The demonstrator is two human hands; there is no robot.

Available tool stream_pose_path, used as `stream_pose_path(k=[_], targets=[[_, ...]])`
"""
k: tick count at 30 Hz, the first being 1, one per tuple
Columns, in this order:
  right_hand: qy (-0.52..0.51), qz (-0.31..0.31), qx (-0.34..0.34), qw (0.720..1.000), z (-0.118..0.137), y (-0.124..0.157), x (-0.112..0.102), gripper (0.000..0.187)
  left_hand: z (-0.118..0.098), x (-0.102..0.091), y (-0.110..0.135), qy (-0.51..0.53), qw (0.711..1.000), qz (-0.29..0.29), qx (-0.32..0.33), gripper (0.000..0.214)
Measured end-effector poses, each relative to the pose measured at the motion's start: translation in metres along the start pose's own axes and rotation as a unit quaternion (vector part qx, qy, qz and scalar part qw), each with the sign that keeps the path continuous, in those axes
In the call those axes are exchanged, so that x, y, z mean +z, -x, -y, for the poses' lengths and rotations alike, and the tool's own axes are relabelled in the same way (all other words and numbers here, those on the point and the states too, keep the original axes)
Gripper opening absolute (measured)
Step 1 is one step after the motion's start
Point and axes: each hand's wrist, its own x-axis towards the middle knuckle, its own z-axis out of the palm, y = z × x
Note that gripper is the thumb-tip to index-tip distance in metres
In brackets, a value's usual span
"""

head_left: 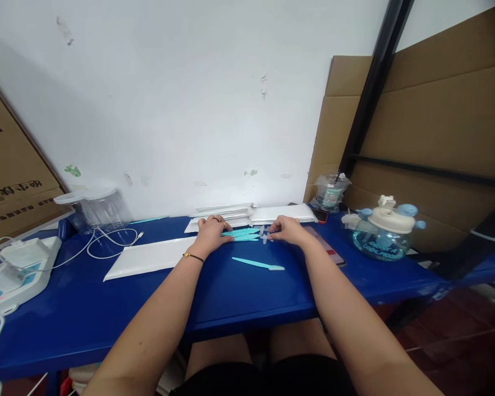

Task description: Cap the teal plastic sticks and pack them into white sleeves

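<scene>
My left hand (212, 233) rests fingers-down on a small bunch of turquoise plastic razor-like sticks (244, 235) on the blue table (239, 297), pressing their left ends. My right hand (286, 229) pinches the clear capped tips of those sticks at their right end. One more turquoise stick with a white tip (258, 264) lies alone on the table just in front of both hands. A black band with a gold bead sits on my left wrist.
White flat packs (148, 257) lie left of my hands and stacked by the wall (247, 214). A clear jar (99, 209), white cable and white device (16, 269) stand far left. A phone (328, 248), plastic cup (330, 192) and blue bottle (381, 234) are right.
</scene>
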Motion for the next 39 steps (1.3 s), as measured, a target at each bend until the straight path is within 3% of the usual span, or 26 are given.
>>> stream_pose_path(k=[3,6,8,10,17,20,23,27,33,39], targets=[[-0.069,0.040,-0.004,0.997,-0.001,0.005,-0.005,0.021,-0.018,0.001,0.007,0.075,0.992,0.065,0.081,0.034],[-0.140,0.182,-0.026,0.973,0.001,0.014,-0.012,0.032,-0.035,0.007,0.012,0.103,0.967,0.160,0.169,0.035],[-0.138,0.283,-0.044,0.948,0.005,0.019,-0.015,0.037,-0.040,0.013,0.013,0.099,0.962,0.180,0.182,0.030],[-0.122,0.332,-0.056,0.934,0.010,0.022,-0.015,0.038,-0.041,0.018,0.013,0.102,0.963,0.174,0.178,0.025],[-0.139,0.201,-0.067,0.967,0.007,0.017,-0.008,0.026,-0.034,0.012,0.010,0.137,0.979,0.118,0.092,0.022],[-0.179,0.088,-0.024,0.980,-0.003,0.014,-0.009,0.025,-0.018,0.008,0.010,0.186,0.978,0.087,0.020,0.020],[-0.259,-0.016,-0.009,0.966,-0.009,0.011,-0.009,0.036,0.002,0.006,0.009,0.248,0.968,0.033,-0.030,0.018],[-0.317,-0.008,-0.044,0.947,-0.003,0.008,-0.003,0.032,0.013,0.006,0.006,0.288,0.955,0.024,-0.063,0.023],[-0.307,-0.035,-0.054,0.950,0.011,0.008,0.005,0.024,0.003,0.004,0.008,0.297,0.953,0.026,-0.054,0.032],[-0.392,-0.055,-0.025,0.918,0.013,0.004,0.013,0.025,0.000,0.002,0.007,0.278,0.959,0.023,-0.052,0.049]])
